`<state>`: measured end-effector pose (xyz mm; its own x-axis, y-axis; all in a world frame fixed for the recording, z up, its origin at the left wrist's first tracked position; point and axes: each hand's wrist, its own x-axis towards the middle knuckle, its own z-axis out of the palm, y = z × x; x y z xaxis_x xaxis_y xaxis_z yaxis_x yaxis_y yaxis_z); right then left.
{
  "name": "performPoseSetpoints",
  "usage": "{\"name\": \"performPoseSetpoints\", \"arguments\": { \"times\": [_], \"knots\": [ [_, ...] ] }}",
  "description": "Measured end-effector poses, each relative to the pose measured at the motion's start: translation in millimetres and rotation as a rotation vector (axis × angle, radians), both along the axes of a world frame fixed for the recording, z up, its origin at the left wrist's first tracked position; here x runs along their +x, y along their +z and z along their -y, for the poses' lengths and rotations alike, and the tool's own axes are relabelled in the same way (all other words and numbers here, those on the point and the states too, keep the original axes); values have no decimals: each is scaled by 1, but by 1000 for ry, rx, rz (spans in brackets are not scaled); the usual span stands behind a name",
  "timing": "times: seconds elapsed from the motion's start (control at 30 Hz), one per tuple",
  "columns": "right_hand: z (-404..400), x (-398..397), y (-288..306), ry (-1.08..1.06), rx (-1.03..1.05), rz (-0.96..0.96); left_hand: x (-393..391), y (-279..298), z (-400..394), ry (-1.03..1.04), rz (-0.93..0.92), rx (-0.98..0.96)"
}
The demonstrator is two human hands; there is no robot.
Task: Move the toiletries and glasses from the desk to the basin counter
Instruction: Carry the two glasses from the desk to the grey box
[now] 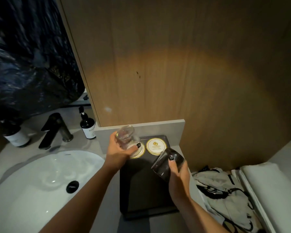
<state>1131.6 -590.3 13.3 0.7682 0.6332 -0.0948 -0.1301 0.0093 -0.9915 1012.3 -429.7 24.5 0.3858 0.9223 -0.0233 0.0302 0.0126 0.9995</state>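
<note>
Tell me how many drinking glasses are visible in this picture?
2. One glass is held by the left hand over the tray; the other glass is in the right hand.

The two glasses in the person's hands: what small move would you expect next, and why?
Probably the left hand lowers its glass onto the coaster right beneath it. That glass hangs tilted just above the tray, while the right hand holds the other glass short of the free coaster.

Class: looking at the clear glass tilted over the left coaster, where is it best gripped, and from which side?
Grip the clear glass around its side wall near the lower end, from the basin side, as the left hand does. Its round wall suits a wrapped grasp, and this leaves the end over the left coaster free to land.
</note>
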Motion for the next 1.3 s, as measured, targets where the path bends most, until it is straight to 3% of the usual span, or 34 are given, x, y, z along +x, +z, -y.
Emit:
{"name": "performPoseSetpoints", "arguments": {
  "times": [0.4,0.6,1.3],
  "knots": [
    [-2,6,-14,53,-35,96,5,-24,-1,9,-182,279],
    [-3,6,-16,50,-28,67,6,-23,-4,18,-112,234],
    [-3,2,-13,39,-35,74,13,-37,-8,-26,-200,302]
  ]
}}
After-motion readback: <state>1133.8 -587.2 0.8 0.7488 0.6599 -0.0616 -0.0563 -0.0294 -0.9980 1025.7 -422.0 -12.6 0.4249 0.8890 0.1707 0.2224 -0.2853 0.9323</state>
